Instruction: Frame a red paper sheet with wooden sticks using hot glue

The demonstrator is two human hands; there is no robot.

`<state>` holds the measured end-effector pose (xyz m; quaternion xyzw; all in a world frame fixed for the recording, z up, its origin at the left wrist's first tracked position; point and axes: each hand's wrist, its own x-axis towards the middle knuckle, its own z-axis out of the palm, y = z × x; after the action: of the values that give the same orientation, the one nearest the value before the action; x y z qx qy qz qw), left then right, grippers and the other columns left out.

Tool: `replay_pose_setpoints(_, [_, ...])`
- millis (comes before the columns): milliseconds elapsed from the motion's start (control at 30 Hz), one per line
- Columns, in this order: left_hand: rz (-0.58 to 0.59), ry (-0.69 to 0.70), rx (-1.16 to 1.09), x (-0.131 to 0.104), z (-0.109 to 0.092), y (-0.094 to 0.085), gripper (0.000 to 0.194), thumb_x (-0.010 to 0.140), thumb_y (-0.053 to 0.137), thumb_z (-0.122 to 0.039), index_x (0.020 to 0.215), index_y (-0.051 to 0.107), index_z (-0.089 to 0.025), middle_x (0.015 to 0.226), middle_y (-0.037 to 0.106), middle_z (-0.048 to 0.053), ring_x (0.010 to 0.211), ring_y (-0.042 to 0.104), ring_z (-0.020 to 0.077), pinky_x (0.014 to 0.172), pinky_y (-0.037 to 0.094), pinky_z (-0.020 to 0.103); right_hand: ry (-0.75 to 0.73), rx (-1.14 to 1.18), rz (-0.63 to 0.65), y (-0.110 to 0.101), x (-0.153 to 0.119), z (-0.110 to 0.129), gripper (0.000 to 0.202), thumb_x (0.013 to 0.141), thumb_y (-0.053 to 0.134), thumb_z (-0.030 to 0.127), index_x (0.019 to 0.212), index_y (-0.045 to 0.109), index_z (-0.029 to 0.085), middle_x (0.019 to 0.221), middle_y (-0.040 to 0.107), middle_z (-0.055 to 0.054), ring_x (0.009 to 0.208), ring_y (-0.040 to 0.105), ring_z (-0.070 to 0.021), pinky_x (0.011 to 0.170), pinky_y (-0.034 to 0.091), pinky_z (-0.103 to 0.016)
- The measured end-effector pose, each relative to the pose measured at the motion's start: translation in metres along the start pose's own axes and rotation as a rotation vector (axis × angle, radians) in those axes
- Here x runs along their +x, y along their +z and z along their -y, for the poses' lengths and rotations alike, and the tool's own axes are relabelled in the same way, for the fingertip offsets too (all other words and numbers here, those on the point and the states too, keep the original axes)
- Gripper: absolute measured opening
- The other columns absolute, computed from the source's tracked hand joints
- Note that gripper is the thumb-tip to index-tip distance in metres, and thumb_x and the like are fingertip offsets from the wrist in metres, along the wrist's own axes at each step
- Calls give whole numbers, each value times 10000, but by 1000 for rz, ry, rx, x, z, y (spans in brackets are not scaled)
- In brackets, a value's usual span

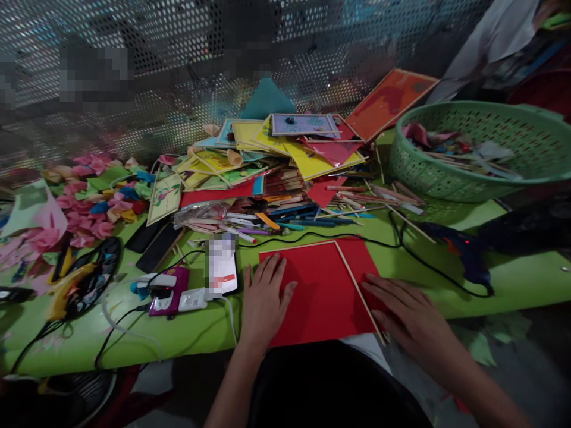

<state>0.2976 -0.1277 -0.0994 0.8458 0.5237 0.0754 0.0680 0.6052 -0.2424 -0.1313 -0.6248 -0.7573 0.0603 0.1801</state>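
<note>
A red sheet (pixel 321 291) lies at the table's front edge, with one thin wooden stick (pixel 298 245) along its top edge and another stick (pixel 354 282) running down its right part. My left hand (pixel 267 297) rests flat on the sheet's left side, fingers spread over the left end of the top stick. My right hand (pixel 405 309) lies with fingers stretched out on the sheet's right edge, beside the lower part of the right stick. Neither hand is closed on anything.
Behind the sheet are pens (pixel 312 220) and piled framed cards (pixel 312 148). A green basket (pixel 482 184) stands back right, a dark glue gun (pixel 473 255) in front. Left are a phone (pixel 223 267), a purple power strip (pixel 172 291), a yellow glue gun (pixel 74 288) and paper flowers (pixel 84 202).
</note>
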Motion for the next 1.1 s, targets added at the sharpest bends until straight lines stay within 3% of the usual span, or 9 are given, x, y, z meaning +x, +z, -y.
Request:
replay_pose_setpoints(633, [4, 10, 68, 0, 0, 4, 527, 1089, 420, -424, 1570, 469, -215, 1648, 454, 91, 1496, 452, 325, 1243, 278, 689, 15, 23, -28, 4, 2, -1, 494, 1040, 529, 398, 1528, 517, 323, 1539, 612, -36, 1322, 602, -301, 1042, 495, -516])
replay_pose_setpoints(967, [-44, 116, 34, -1, -11, 2, 513, 1074, 471, -393, 1552, 502, -212, 1624, 491, 87, 1503, 443, 316, 1242, 329, 624, -66, 24, -125, -17, 15, -15, 393, 1046, 517, 311, 1428, 608, 293, 1413, 710, -53, 1222, 693, -244, 1007, 554, -440])
replay_pose_setpoints(1100, [-23, 139, -27, -1, -19, -1, 508, 1079, 459, -448, 1537, 523, -236, 1619, 503, 67, 1501, 445, 292, 1268, 300, 606, -79, -10, -158, -31, 40, -31, 344, 1056, 491, 315, 1349, 664, 263, 1331, 754, -62, 1184, 704, -267, 1010, 539, -468])
